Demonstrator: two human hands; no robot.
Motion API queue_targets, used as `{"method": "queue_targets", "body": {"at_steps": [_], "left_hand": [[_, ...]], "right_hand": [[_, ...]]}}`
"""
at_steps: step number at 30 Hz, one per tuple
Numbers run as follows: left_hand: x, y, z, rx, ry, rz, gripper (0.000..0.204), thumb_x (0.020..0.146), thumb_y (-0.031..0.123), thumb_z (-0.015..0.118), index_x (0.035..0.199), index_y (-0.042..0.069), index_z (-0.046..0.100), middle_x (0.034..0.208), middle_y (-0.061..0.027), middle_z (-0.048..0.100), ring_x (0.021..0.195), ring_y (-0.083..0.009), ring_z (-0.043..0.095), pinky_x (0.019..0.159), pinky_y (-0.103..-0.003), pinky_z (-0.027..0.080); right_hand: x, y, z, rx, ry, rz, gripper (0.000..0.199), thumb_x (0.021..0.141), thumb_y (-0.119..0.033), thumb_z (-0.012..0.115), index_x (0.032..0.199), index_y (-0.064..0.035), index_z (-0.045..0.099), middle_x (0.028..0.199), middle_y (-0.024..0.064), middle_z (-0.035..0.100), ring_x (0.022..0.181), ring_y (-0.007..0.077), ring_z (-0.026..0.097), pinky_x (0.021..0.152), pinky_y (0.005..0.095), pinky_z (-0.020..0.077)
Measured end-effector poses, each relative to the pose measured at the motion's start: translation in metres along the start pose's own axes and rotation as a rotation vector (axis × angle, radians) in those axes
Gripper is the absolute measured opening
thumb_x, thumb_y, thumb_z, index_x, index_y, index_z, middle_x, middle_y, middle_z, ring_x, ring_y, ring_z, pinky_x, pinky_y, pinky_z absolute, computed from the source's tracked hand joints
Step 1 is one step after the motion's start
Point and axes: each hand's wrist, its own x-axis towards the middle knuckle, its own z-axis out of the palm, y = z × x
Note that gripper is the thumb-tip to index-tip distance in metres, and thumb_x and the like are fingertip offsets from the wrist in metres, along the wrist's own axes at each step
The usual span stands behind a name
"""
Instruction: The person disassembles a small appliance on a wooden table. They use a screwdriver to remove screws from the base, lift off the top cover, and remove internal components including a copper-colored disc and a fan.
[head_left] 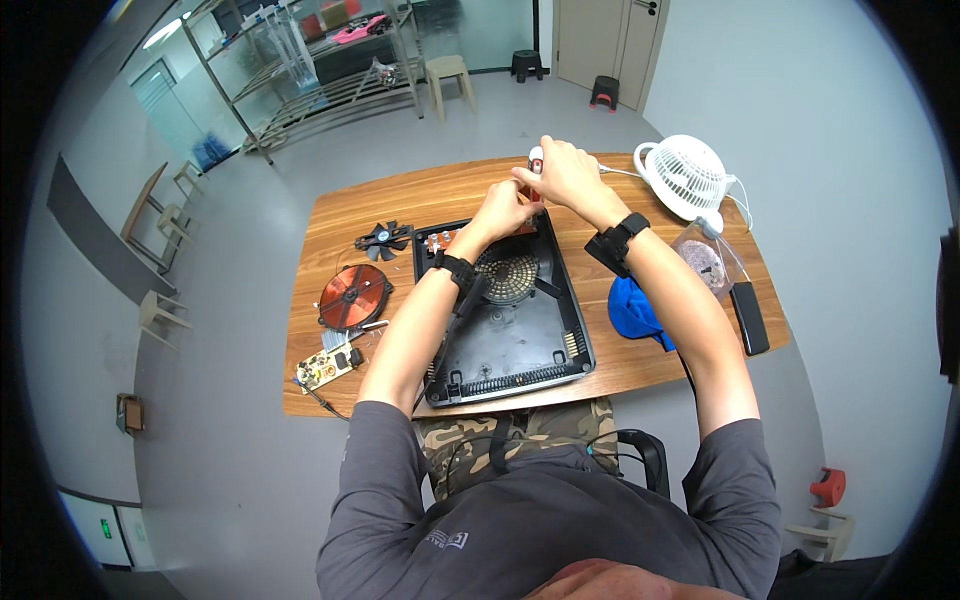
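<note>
My right hand (566, 177) is closed around the red and white handle of a screwdriver (536, 166), held upright over the far right corner of a black plastic casing (500, 345). Beside it my left hand (502, 211) has its fingers pinched together low by the tool's shaft; what lies between them is hidden. An orange-brown circuit board (438, 241) sits along the casing's far edge, partly covered by my left hand and wrist. The casing has a round vent grille (508, 278) in its floor and slots along the near edge.
Left of the casing lie a black fan (384, 240), a copper coil disc (354, 297) and a circuit board with wires (328, 369). To the right are a blue cloth item (636, 308), a clear bag (703, 262), a black power bank-like block (749, 318) and a white fan (686, 177).
</note>
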Motion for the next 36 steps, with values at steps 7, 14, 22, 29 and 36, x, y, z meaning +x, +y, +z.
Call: {"method": "queue_targets", "body": {"at_steps": [7,14,22,29,36], "left_hand": [[-0.001,0.004,0.005,0.07,0.061,0.015,0.037,0.079,0.023,0.084,0.098,-0.003,0.067,0.088,-0.0152,0.073,0.083,-0.0263,0.072,0.077,-0.039,0.055],[-0.002,0.011,0.013,0.077,0.169,-0.039,0.038,0.077,0.028,0.086,0.092,0.001,0.065,0.086,-0.0137,0.073,0.083,-0.026,0.072,0.076,-0.039,0.055],[0.0,0.01,0.013,0.207,0.225,-0.042,0.038,0.077,0.032,0.084,0.092,0.003,0.066,0.09,-0.0191,0.073,0.088,-0.0378,0.071,0.078,-0.045,0.055],[-0.001,0.019,0.011,0.198,0.207,-0.047,0.037,0.077,0.031,0.084,0.093,0.002,0.066,0.09,-0.0178,0.073,0.089,-0.0353,0.071,0.079,-0.044,0.055],[-0.011,-0.017,0.003,0.19,-0.001,0.108,0.038,0.073,0.018,0.086,0.099,-0.004,0.07,0.089,-0.0123,0.074,0.085,-0.022,0.071,0.078,-0.037,0.055]], "right_hand": [[-0.002,0.007,0.009,0.075,0.058,0.033,0.058,0.079,-0.051,0.078,0.093,0.0023,0.06,0.085,0.027,0.071,0.082,0.0452,0.071,0.073,0.0525,0.057],[-0.003,0.017,0.018,0.186,0.012,0.064,0.056,0.078,-0.045,0.078,0.098,0.0038,0.061,0.088,0.0282,0.071,0.086,0.0459,0.07,0.076,0.0522,0.0559],[-0.004,0.01,0.019,0.271,0.027,0.086,0.045,0.075,-0.035,0.074,0.094,0.0034,0.06,0.085,0.0276,0.069,0.083,0.0459,0.068,0.075,0.0501,0.0549],[-0.004,0.01,0.015,0.25,0.064,0.066,0.045,0.076,-0.035,0.074,0.094,0.0036,0.061,0.085,0.028,0.069,0.084,0.0462,0.068,0.075,0.0507,0.0547],[-0.006,0.008,-0.008,0.301,0.041,0.086,0.042,0.079,-0.033,0.07,0.099,0.0037,0.062,0.087,0.0259,0.072,0.088,0.0437,0.071,0.081,0.0496,0.0568]]}}
